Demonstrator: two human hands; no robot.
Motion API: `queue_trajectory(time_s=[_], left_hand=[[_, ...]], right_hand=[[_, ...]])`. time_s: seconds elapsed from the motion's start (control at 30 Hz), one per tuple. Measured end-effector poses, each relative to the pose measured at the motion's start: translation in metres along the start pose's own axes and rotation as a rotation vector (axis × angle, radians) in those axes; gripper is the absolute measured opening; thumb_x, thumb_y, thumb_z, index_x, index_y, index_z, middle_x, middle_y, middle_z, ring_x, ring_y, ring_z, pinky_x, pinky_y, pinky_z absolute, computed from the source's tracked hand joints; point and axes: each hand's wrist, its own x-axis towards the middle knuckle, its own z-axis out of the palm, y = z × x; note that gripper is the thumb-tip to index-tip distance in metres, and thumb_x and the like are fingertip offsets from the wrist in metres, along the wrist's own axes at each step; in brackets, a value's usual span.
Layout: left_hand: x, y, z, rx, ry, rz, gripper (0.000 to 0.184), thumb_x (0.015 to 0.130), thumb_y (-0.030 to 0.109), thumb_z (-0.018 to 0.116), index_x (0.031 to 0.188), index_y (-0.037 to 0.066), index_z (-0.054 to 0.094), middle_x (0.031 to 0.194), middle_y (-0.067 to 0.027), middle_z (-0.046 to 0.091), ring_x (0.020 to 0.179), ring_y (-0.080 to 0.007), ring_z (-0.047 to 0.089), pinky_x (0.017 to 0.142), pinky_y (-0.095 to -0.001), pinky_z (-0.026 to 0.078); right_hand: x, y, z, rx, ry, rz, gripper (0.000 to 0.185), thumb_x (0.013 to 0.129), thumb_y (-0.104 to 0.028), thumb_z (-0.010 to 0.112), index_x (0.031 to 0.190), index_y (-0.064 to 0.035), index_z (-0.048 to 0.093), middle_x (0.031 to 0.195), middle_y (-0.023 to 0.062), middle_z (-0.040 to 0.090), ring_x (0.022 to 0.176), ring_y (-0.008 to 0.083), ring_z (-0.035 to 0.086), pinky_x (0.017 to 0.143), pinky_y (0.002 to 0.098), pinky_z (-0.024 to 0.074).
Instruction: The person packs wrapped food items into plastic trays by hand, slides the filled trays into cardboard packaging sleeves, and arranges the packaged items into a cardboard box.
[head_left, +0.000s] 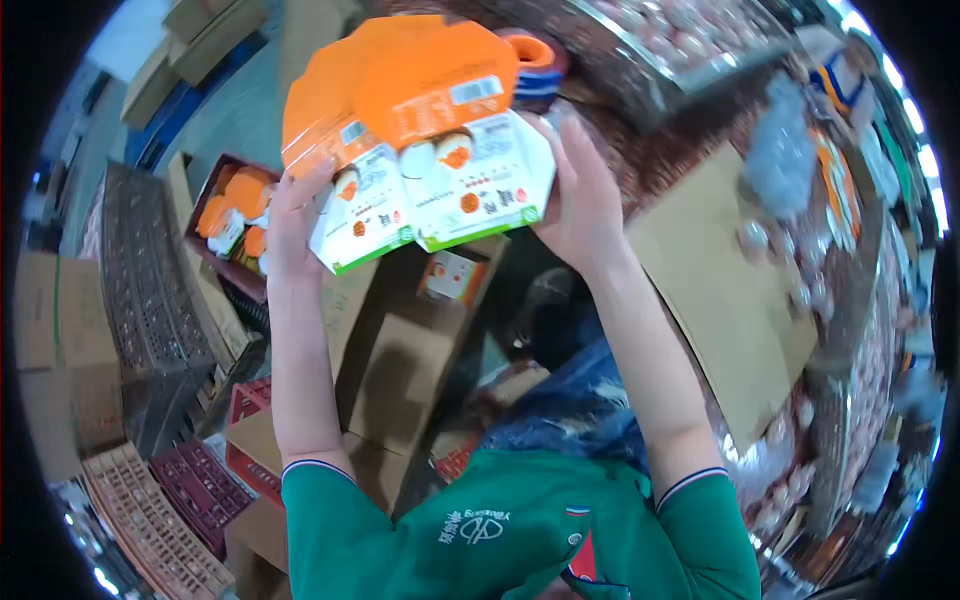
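Observation:
Held up between my two hands are orange-and-white printed packages (460, 180), fanned side by side and overlapping, with green lower edges and barcodes. My left hand (298, 215) grips the left edge, thumb on the front. My right hand (582, 195) grips the right edge with its thumb up; some fingers are hidden behind. Below them stands an open cardboard box (400, 350), with a similar orange-and-white package (452, 277) lying at its far end.
A dark red crate (228, 250) at left holds several orange-and-white packages. Rolls of tape (530, 62) sit behind my right hand. On the right, a cardboard sheet (735, 290) lies over clear-wrapped round items (790, 260). Stacked plastic crates (150, 270) and cartons (55, 340) stand at left.

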Motion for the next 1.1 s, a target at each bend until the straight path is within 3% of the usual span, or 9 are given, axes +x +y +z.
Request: queue_trajectory(time_s=[0.1, 0.3, 0.43, 0.57, 0.73, 0.83, 0.93, 1.03, 1.1], left_hand=[[-0.023, -0.037, 0.081, 0.126, -0.052, -0.125, 0.040, 0.089, 0.007, 0.063, 0.127, -0.001, 0.052, 0.119, -0.0118, 0.063, 0.102, -0.0216, 0.066, 0.090, -0.0361, 0.053], [-0.054, -0.138, 0.175, 0.327, -0.323, -0.241, 0.049, 0.086, 0.003, 0.064, 0.131, -0.002, 0.047, 0.122, -0.0135, 0.062, 0.107, -0.0231, 0.064, 0.093, -0.0356, 0.052], [-0.053, -0.210, 0.218, 0.228, -0.287, -0.412, 0.048, 0.085, -0.002, 0.062, 0.131, -0.001, 0.049, 0.123, -0.0138, 0.062, 0.108, -0.0247, 0.064, 0.091, -0.0366, 0.053], [-0.038, -0.265, 0.245, -0.023, -0.255, -0.239, 0.040, 0.093, 0.000, 0.053, 0.133, -0.001, 0.047, 0.129, -0.0135, 0.058, 0.114, -0.0256, 0.061, 0.094, -0.0377, 0.053], [-0.029, -0.319, 0.282, -0.194, 0.034, -0.081, 0.040, 0.096, -0.004, 0.049, 0.135, -0.001, 0.044, 0.131, -0.0135, 0.055, 0.116, -0.0266, 0.059, 0.098, -0.0404, 0.052], [-0.029, -0.349, 0.300, -0.132, 0.011, -0.080, 0.045, 0.093, -0.003, 0.055, 0.136, 0.000, 0.044, 0.134, -0.0127, 0.053, 0.118, -0.0259, 0.058, 0.097, -0.0383, 0.052], [-0.056, -0.333, 0.314, -0.151, 0.000, -0.618, 0.040, 0.095, 0.012, 0.059, 0.133, 0.005, 0.048, 0.129, -0.0040, 0.055, 0.116, -0.0185, 0.053, 0.101, -0.0356, 0.043], [-0.083, -0.296, 0.295, -0.116, -0.221, -0.616, 0.038, 0.095, 0.017, 0.061, 0.130, 0.006, 0.050, 0.130, -0.0033, 0.052, 0.120, -0.0179, 0.046, 0.103, -0.0344, 0.038], [-0.088, -0.275, 0.272, 0.050, -0.161, -0.589, 0.055, 0.094, 0.012, 0.058, 0.141, -0.003, 0.034, 0.143, -0.0132, 0.040, 0.125, -0.0244, 0.045, 0.111, -0.0383, 0.035]], right_hand=[[-0.050, -0.042, -0.022, -0.025, 0.063, -0.056, 0.047, 0.088, -0.030, 0.065, 0.125, -0.0049, 0.050, 0.118, 0.0108, 0.063, 0.104, 0.0186, 0.066, 0.089, 0.0328, 0.0532], [-0.159, -0.069, -0.138, -0.175, 0.432, -0.207, 0.035, 0.087, -0.003, 0.062, 0.121, 0.0003, 0.054, 0.110, 0.0103, 0.065, 0.096, 0.0185, 0.068, 0.084, 0.0321, 0.0562], [-0.236, -0.081, -0.192, -0.271, 0.716, -0.440, 0.023, 0.091, -0.006, 0.062, 0.113, -0.0004, 0.057, 0.103, 0.0074, 0.064, 0.090, 0.0144, 0.066, 0.079, 0.0280, 0.0544], [-0.299, -0.096, -0.205, -0.161, 0.918, -0.643, 0.014, 0.092, -0.005, 0.061, 0.105, -0.0003, 0.057, 0.097, 0.0039, 0.062, 0.087, 0.0094, 0.061, 0.077, 0.0255, 0.0505], [-0.325, -0.076, -0.226, -0.160, 0.957, -0.574, 0.012, 0.094, -0.004, 0.059, 0.105, -0.0004, 0.056, 0.099, 0.0038, 0.062, 0.089, 0.0083, 0.061, 0.079, 0.0247, 0.0498], [-0.319, -0.068, -0.236, -0.235, 0.941, -0.491, 0.013, 0.094, -0.007, 0.061, 0.105, -0.0011, 0.057, 0.097, 0.0035, 0.063, 0.087, 0.0080, 0.061, 0.077, 0.0238, 0.0496], [-0.309, -0.075, -0.241, -0.365, 0.839, -0.261, 0.014, 0.093, -0.009, 0.062, 0.104, -0.0008, 0.058, 0.094, 0.0030, 0.063, 0.083, 0.0072, 0.061, 0.074, 0.0230, 0.0500], [-0.298, -0.077, -0.252, -0.516, 0.834, -0.141, 0.015, 0.094, -0.010, 0.062, 0.105, -0.0002, 0.059, 0.094, 0.0019, 0.064, 0.083, 0.0070, 0.060, 0.074, 0.0234, 0.0495], [-0.295, -0.079, -0.257, -0.618, 0.827, -0.052, 0.016, 0.094, -0.010, 0.061, 0.106, -0.0003, 0.060, 0.095, 0.0017, 0.064, 0.084, 0.0070, 0.060, 0.075, 0.0236, 0.0491]])
